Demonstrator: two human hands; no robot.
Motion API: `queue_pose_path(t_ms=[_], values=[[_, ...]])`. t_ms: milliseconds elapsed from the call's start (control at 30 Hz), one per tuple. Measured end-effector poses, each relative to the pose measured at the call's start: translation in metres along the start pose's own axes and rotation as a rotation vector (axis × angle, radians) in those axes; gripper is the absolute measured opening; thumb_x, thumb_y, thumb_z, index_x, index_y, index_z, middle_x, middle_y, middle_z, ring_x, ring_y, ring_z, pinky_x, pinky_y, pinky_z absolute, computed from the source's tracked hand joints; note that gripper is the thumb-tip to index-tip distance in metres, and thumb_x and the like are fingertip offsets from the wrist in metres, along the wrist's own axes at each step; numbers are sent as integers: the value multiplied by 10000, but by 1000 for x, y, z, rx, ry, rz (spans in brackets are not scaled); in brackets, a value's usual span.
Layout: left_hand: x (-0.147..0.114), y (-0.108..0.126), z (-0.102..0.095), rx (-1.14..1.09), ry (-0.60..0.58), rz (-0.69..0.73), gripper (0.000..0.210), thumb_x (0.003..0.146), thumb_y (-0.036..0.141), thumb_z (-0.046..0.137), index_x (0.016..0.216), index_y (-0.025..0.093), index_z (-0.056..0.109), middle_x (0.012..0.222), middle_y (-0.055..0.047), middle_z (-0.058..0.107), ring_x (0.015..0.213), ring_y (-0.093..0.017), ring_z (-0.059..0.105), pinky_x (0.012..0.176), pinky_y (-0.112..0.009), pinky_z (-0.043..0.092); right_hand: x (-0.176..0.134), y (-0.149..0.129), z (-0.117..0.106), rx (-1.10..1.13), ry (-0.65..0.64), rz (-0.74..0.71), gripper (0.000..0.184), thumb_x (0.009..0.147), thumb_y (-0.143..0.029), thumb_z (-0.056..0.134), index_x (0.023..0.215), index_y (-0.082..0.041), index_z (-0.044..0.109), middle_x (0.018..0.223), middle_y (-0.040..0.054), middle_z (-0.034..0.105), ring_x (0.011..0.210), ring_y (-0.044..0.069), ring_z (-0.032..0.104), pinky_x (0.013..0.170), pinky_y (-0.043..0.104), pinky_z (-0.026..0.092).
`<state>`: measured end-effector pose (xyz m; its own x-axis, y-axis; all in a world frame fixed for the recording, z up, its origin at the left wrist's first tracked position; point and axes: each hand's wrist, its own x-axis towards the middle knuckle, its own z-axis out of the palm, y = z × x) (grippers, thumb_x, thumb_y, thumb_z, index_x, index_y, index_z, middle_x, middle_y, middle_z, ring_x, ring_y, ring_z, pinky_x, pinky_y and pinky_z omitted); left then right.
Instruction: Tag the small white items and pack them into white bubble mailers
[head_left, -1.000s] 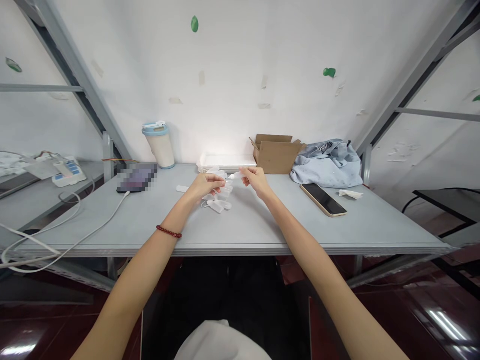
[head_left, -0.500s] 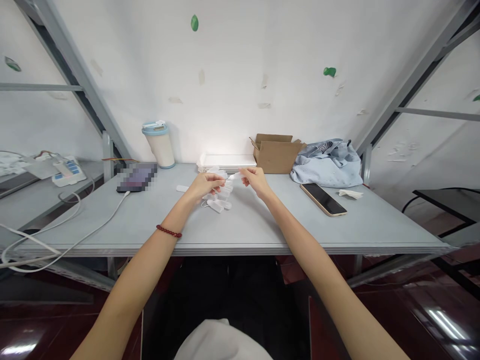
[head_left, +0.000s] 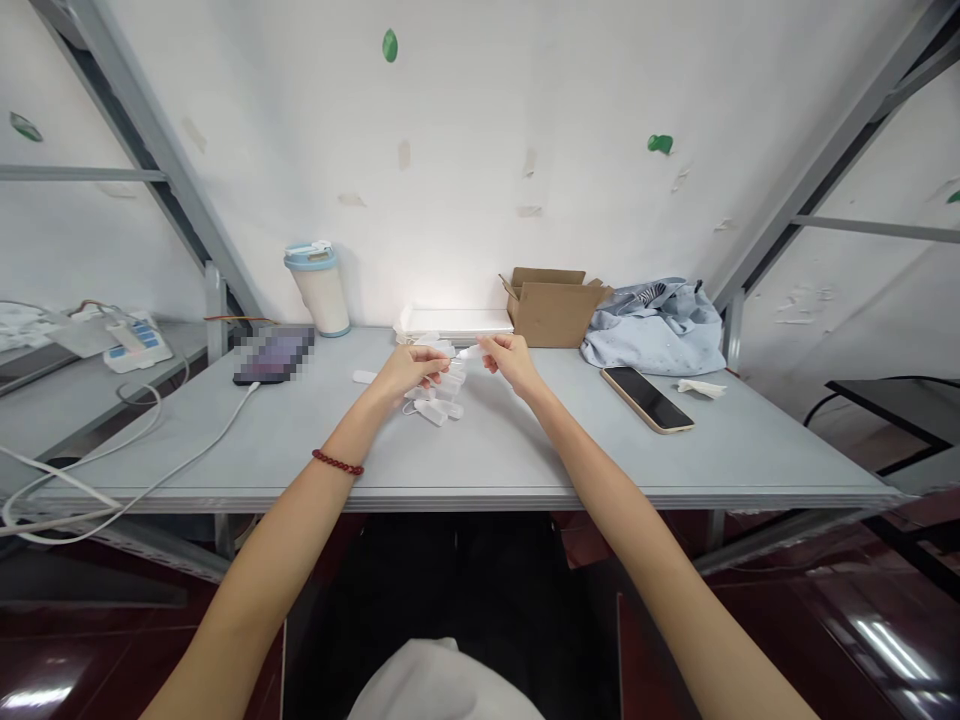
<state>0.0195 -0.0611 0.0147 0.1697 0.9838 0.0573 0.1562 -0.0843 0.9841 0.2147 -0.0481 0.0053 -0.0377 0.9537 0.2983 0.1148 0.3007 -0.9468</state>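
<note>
My right hand (head_left: 508, 358) pinches a small white tag-like strip (head_left: 471, 352) above the middle of the table. Close by on the left, my left hand (head_left: 411, 372) has its thumb and fingers pressed together at the strip's other end; what lies between them is too small to make out. Under and around the left hand is a loose pile of similar white strips (head_left: 431, 410), some with thin loops of string. One more white strip (head_left: 364, 377) lies left of the left hand, partly behind it.
On the grey table (head_left: 525, 450) stand a blue-lidded cup (head_left: 321, 290), a flat white box (head_left: 457, 322) and an open cardboard box (head_left: 555, 312). Blue cloth (head_left: 652, 330), a phone (head_left: 646, 398) and crumpled tissue (head_left: 701, 388) lie right. A cabled, blurred device (head_left: 274, 355) lies left.
</note>
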Motion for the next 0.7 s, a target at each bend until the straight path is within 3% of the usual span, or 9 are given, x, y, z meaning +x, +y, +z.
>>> queue_pose_path(t_ms=[500, 700], values=[[2, -3, -2, 43, 1, 27, 243, 561, 330, 792, 684, 136, 715, 671, -38, 664, 578, -125, 545, 516, -250, 416, -4, 3, 4, -62, -64, -30, 443, 776, -575, 615, 588, -190, 502, 507, -28, 524, 456, 76, 413, 476, 228, 323], [2, -5, -1, 61, -19, 42, 233, 540, 316, 798, 662, 132, 725, 672, -56, 674, 567, -127, 535, 516, -260, 418, -6, 6, 6, -158, -61, -91, 463, 812, -584, 562, 574, -200, 461, 485, -40, 469, 462, 84, 397, 494, 240, 318]])
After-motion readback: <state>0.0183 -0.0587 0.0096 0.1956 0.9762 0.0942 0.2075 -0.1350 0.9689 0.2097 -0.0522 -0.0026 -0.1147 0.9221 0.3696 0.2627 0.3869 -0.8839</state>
